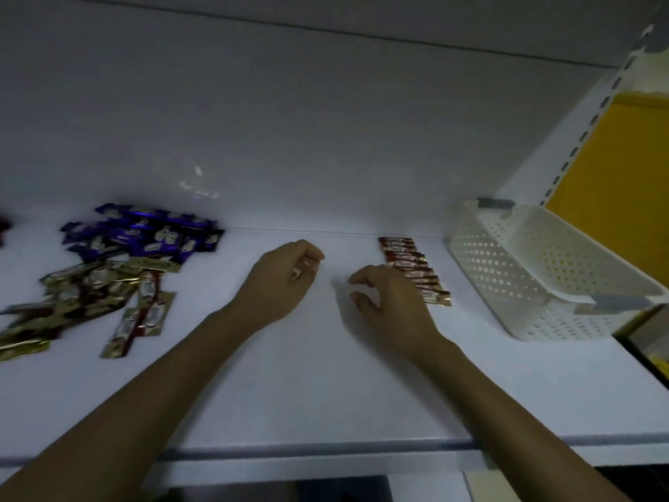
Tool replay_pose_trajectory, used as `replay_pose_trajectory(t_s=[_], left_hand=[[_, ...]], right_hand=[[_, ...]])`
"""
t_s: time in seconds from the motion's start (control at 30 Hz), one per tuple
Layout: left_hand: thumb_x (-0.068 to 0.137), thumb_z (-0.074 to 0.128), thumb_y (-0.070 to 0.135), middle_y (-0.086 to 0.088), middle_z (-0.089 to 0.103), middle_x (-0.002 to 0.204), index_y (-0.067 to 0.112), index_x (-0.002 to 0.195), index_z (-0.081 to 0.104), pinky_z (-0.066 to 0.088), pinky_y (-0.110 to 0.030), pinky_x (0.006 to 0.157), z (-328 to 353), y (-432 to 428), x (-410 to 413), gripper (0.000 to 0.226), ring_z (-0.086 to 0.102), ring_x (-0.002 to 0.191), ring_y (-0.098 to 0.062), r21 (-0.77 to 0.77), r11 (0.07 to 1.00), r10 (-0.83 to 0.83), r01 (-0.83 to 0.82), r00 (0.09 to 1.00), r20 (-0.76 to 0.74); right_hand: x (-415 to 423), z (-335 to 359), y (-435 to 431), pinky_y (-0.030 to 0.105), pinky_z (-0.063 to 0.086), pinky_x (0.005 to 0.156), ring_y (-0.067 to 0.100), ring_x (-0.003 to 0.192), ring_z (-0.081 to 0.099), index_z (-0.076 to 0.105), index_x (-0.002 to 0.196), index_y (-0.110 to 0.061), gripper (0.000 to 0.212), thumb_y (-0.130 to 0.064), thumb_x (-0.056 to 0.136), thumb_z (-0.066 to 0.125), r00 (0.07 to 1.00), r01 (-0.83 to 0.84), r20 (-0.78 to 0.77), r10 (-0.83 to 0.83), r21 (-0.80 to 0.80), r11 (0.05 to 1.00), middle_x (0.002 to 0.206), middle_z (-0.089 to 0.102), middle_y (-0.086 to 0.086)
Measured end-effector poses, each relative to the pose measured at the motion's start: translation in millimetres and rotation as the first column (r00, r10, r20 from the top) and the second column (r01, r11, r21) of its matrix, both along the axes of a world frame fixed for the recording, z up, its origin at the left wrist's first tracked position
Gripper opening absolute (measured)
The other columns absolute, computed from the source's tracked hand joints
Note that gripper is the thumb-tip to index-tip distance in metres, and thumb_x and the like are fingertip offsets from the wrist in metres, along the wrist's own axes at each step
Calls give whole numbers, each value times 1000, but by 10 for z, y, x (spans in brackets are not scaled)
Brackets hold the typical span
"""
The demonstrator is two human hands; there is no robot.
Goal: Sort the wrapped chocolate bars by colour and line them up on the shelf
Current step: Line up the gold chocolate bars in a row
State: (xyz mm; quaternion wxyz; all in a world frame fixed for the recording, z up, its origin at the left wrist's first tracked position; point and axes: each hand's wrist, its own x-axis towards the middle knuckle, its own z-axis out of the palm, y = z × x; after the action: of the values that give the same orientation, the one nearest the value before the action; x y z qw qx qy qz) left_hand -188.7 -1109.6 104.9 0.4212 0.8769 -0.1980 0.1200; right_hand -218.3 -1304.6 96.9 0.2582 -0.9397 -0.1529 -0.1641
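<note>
White flat shelf (325, 385) — dimly lit | purple-wrapped bars (144, 235), gold-wrapped bars (90, 298) left | red-wrapped bar row (407, 260), white perforated plastic basket (543, 269) right | left grip (286, 280), right grip (387, 302) — loosely curled, empty

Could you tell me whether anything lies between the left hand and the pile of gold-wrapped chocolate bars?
Nothing visible does: only bare white shelf lies between the left hand and the gold-wrapped chocolate bars.

left ends of nearer bars in red bar row (405, 259) hidden behind r hand (389, 302); gold bars (83, 295) well left of l hand (286, 277) cut off by pic edge; dark red thing (3, 226) beyond them mostly cut off; wrapper print too blurred to read
</note>
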Motion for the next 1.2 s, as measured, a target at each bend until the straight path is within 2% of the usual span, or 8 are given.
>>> replay_pose_trajectory(t_s=[0.23, 0.37, 0.47, 0.6, 0.77, 0.97, 1.1, 1.2], left_hand=[[86, 49, 46, -4, 60, 113, 15, 114, 61, 39, -33, 87, -13, 1315, -699, 44, 51, 103, -21, 332, 857, 252, -394, 883, 396], [67, 48, 79, -7, 45, 142, 20, 135, 50, 32, -38, 102, -38, 1849, -1080, 90, 37, 129, -23, 318, 761, 479, -565, 821, 312], [49, 29, 99, -2, 8, 161, 33, 150, 22, 15, -48, 114, -70, 2065, -1219, 121, 7, 147, -23, 425, 697, 591, -578, 798, 116], [44, 30, 99, 5, -17, 160, 44, 150, 3, -3, -55, 115, -79, 2082, -997, 122, -15, 147, -20, 535, 675, 572, -508, 818, 56], [41, 15, 97, 1, -19, 160, 42, 150, -6, -5, -64, 113, -178, 2014, -653, 124, -16, 147, -26, 654, 642, 539, -400, 842, -13], [43, 29, 101, 2, -18, 160, 46, 148, -7, -2, -62, 115, -235, 2033, -651, 125, -13, 147, -31, 623, 666, 549, -411, 835, -35], [49, 31, 99, -1, -19, 160, 45, 148, -8, -1, -64, 113, -89, 2073, -497, 119, -13, 146, -37, 740, 621, 487, -259, 867, -106], [60, 16, 92, -2, 6, 161, 46, 149, 8, 17, -60, 112, -125, 2102, -446, 101, 8, 146, -35, 771, 592, 452, -237, 889, -73]], right_hand=[[184, 7, 1522, 28, 41, 87, 21, 105, 53, 60, 114, -15, 22, -18, 93, 55, 943, -288, -128, 307, 150, 946, 115, 59, 6], [201, -26, 2246, 34, 47, 85, 24, 103, 56, 60, 113, -15, 24, -19, 90, 57, 938, -296, -158, 309, 99, 950, 113, 57, 9], [175, -105, 2515, 32, 47, 78, 22, 93, 58, 63, 100, -14, 14, -14, 89, 54, 952, -268, -111, 286, 153, 951, 104, 61, 6], [252, -181, 2610, 37, 46, 89, 22, 106, 52, 60, 115, -14, 25, -17, 93, 50, 961, -256, -48, 271, 209, 944, 115, 59, 5], [391, -209, 2600, 36, 23, 114, 19, 138, 31, 39, 143, -18, 46, -25, 98, 34, 896, -441, -62, 440, 10, 898, 148, 40, 2], [332, -169, 2568, 22, 48, 87, 11, 97, 61, 67, 107, -14, 26, -2, 87, 54, 838, -512, -47, 543, 272, 815, 104, 68, -3], [389, -115, 2533, 11, 50, 70, 3, 83, 65, 67, 92, -16, 24, 3, 88, 53, 876, -282, -143, 460, 621, 731, 92, 68, -6], [437, -127, 2510, 12, 50, 59, 6, 74, 65, 66, 86, -14, 17, 0, 87, 57, 905, -133, -188, 381, 726, 675, 85, 68, 1]])
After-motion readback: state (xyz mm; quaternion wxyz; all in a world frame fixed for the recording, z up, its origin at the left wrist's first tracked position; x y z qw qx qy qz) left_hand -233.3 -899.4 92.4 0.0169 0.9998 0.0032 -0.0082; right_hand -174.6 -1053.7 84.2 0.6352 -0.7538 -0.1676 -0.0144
